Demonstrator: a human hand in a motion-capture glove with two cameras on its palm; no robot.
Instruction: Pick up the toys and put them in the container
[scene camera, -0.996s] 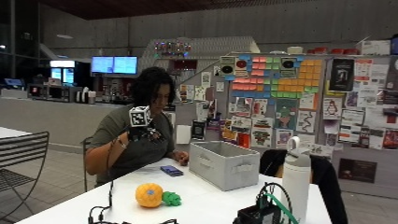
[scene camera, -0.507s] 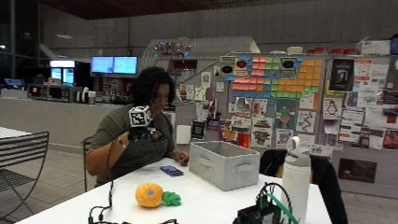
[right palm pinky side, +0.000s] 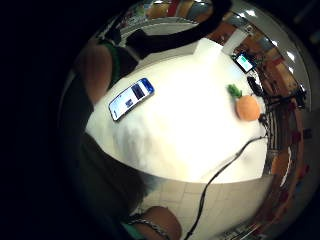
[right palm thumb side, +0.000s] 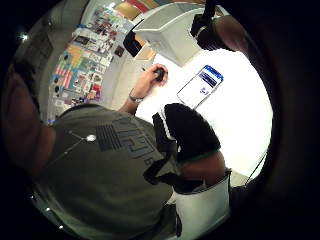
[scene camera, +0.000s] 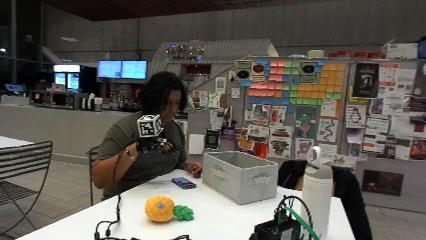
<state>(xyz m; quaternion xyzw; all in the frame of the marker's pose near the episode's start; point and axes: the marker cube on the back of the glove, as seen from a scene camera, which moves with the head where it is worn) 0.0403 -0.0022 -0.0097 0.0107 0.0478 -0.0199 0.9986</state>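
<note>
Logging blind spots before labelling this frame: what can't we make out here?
- Inside of the grey container: the outside view sees only its walls; the thumb-side palm view is too far.
- Gloved right hand: raised off the table, too small in the outside view to read its fingers.
- Orange toy: its far side is hidden.
- Phone screen: too small to read.

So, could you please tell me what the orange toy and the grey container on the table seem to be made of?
The orange toy looks like soft plush: a matte, rounded body with a fuzzy green leafy tuft. The grey container looks like fabric or felt over stiff walls, matte, with a slot handle in its end; matte plastic cannot be ruled out.
</note>
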